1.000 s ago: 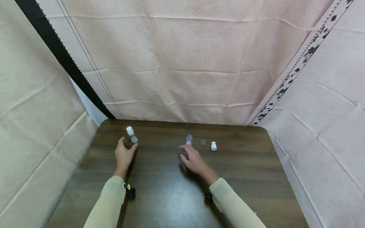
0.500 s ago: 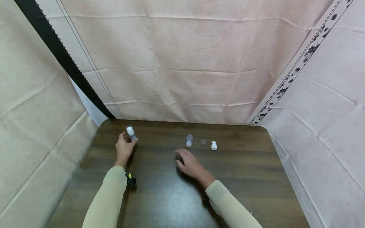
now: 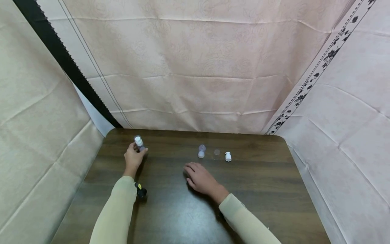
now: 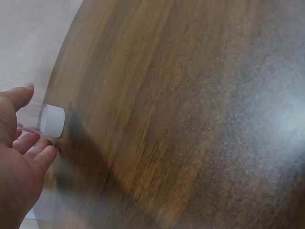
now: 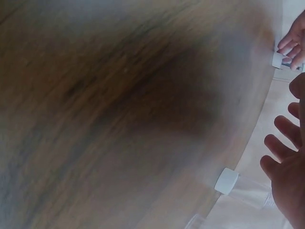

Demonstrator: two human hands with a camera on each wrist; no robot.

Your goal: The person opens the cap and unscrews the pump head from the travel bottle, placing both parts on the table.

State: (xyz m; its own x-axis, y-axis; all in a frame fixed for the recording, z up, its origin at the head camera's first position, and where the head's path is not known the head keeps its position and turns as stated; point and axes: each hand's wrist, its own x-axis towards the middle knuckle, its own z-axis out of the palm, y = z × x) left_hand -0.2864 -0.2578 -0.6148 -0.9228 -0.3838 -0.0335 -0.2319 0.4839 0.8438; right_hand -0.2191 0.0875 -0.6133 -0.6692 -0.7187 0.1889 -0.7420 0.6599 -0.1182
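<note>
My left hand holds a small clear container near the far left of the table, thumb on one side and fingers on the other. Something white shows at the container's top end in the head view. The left wrist view shows its wide white end close to the table; fingers hide part of the clear body. My right hand is held over the middle of the table, fingers loosely bent, with nothing in it. Beyond it stands a clear container with a white lower end, apart from the fingers.
Right of that container are a small clear, see-through piece and a small white bottle, in a row near the far edge. The brown wooden table has rounded far corners. Pale cloth hangs behind and on both sides.
My left hand has moved up to the far-left container and taken hold of it. My right hand has drawn back from the middle container, toward me and slightly left.
</note>
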